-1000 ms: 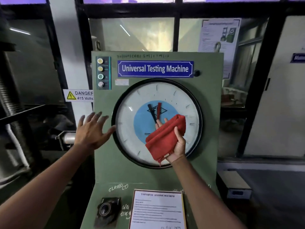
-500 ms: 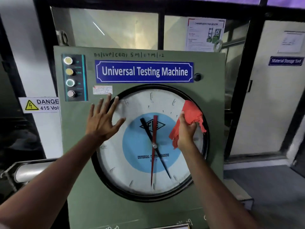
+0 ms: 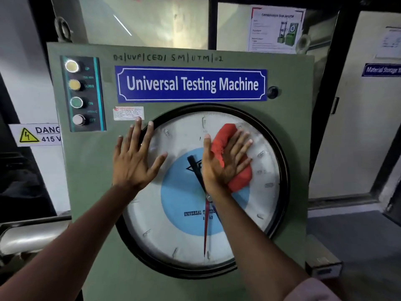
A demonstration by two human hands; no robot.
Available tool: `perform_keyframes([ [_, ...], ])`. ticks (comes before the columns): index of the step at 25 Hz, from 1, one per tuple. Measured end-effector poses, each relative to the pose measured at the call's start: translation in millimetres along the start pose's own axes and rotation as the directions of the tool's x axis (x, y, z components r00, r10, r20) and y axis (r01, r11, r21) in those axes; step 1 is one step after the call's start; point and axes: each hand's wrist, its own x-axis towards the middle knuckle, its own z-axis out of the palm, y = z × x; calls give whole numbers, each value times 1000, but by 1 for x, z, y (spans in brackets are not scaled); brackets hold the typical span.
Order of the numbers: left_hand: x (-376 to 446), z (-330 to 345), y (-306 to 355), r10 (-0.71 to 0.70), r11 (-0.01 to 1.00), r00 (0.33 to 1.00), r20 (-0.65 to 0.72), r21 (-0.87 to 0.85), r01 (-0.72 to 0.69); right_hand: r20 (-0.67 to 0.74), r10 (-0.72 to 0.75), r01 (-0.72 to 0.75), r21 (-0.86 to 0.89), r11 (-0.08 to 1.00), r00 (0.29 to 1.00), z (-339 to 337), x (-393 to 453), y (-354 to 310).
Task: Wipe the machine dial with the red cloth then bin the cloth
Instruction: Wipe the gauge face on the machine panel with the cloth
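Note:
A large round dial [image 3: 180,240] with a black rim, white face and blue centre fills the front of the green machine [image 3: 91,192]. My right hand [image 3: 223,161] lies flat with fingers spread, pressing the red cloth [image 3: 240,179] against the upper right of the dial glass. The cloth shows above and below my fingers. My left hand [image 3: 136,161] rests open and flat on the dial's upper left rim, holding nothing. A black pointer and a red pointer show under the glass.
A button panel [image 3: 82,94] with several push buttons sits at the machine's upper left, beside a blue "Universal Testing Machine" plate [image 3: 191,84]. A 415-volt danger sign [image 3: 34,135] hangs to the left. A white door [image 3: 358,127] stands right. No bin is in view.
My right hand has flattened over the cloth and shifted slightly left on the upper right of the dial. My left hand stayed on the upper left rim. The view moved closer.

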Motion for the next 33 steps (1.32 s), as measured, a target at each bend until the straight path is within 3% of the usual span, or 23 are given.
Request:
perform_keyframes([
  [2, -3, -4, -2, -9, 997, 1000, -11, -71, 9, -3, -231, 230, -42, 972, 973, 17, -20, -25],
  [5, -11, -8, -3, -59, 984, 998, -27, -170, 53, 61, -629, 632, -46, 774, 775, 25, -42, -13],
  [7, -14, -10, -4, -78, 978, 997, -20, -197, 72, 115, -731, 738, -41, 674, 673, 11, -36, 40],
  [9, -14, -13, -7, -44, 977, 999, 2, -211, 44, 176, -652, 674, -135, 727, 738, -12, -14, 98],
  [11, -12, -15, -8, -20, 979, 1000, 21, -204, 24, 129, -436, 453, -185, 872, 891, -22, 18, 122],
  [13, -11, -14, -6, -56, 979, 998, 24, -196, 59, 42, -170, 174, -120, 977, 984, -19, 34, 86],
  [14, -10, -14, -5, -74, 977, 997, 19, -200, 77, 18, -154, 155, -89, 984, 988, -9, 31, 52],
  [16, -8, -13, -5, -79, 973, 997, 14, -219, 80, 7, -405, 405, -35, 914, 914, 13, 0, -8],
  [18, -8, -12, -8, -58, 973, 998, 9, -221, 58, 96, -687, 691, -11, 723, 720, 22, -33, -26],
  [19, -8, -12, -9, -47, 974, 999, 12, -222, 48, 123, -739, 744, 6, 668, 662, 21, -31, -12],
  [20, -9, -13, -9, -41, 973, 999, 19, -227, 45, 146, -747, 752, 24, 658, 649, 13, -16, 10],
  [21, -9, -14, -8, -40, 971, 999, 32, -236, 46, 183, -693, 702, 23, 712, 697, -1, 3, 33],
  [22, -8, -17, -8, -37, 968, 998, 50, -247, 48, 199, -576, 591, -15, 807, 793, -14, 23, 53],
  [24, -8, -21, -7, -39, 964, 995, 87, -259, 61, 155, -237, 248, -56, 967, 959, -32, 47, 77],
  [25, -9, -22, -6, -37, 964, 994, 104, -258, 63, 120, -95, 104, -67, 992, 988, -33, 46, 72],
  [26, -9, -22, -6, -31, 964, 993, 117, -258, 61, 96, -49, 54, -56, 997, 994, -28, 37, 53],
  [27, -9, -23, -7, -26, 964, 992, 125, -261, 58, 103, -130, 135, -47, 990, 986, -20, 22, 27],
  [28, -7, -23, -9, -25, 962, 992, 127, -266, 59, 128, -301, 306, -24, 952, 945, -12, 2, 3],
  [30, -5, -22, -11, -21, 960, 992, 121, -275, 54, 208, -652, 670, -18, 742, 729, -3, -23, -20],
  [31, -6, -21, -12, -19, 960, 993, 118, -275, 51, 232, -715, 738, -14, 675, 659, -3, -15, -15],
  [32, -7, -21, -13, -12, 960, 993, 117, -277, 45, 249, -713, 737, -7, 676, 656, -7, -1, 2],
  [33, -7, -21, -12, -10, 958, 993, 121, -282, 44, 273, -651, 681, -23, 732, 709, -16, 11, 25],
])
